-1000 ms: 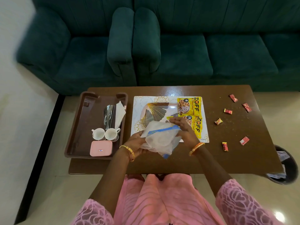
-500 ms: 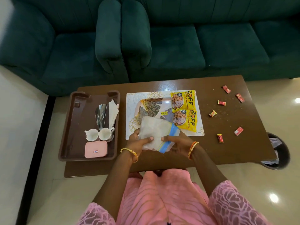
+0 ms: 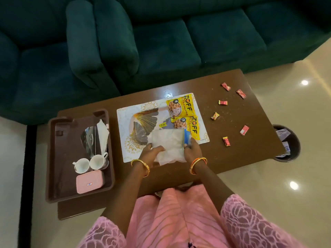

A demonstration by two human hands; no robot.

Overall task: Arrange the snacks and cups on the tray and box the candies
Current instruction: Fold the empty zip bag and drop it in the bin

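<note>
Both hands grip a clear plastic zip bag (image 3: 168, 142) with a blue strip, held over the near edge of the white patterned tray (image 3: 125, 129). My left hand (image 3: 152, 154) holds its left side, my right hand (image 3: 192, 149) its right side by the blue strip. Two yellow snack packets (image 3: 180, 108) lie on the tray's far right. Two white cups (image 3: 91, 162) and a pink box (image 3: 90, 181) sit in the brown tray (image 3: 59, 158). Several red candies (image 3: 226, 141) are scattered on the table's right part.
The brown tray also holds a silvery packet (image 3: 89, 138) and white tissues (image 3: 103, 133), and it overhangs the brown table (image 3: 232, 158) at the left. A dark bin (image 3: 290, 145) stands at the table's right end. Green sofas (image 3: 161, 42) lie beyond.
The bag has been flattened and lowered onto the tray's near edge, my hands shifting to its left and right sides. The camera view has tilted and moved closer.
</note>
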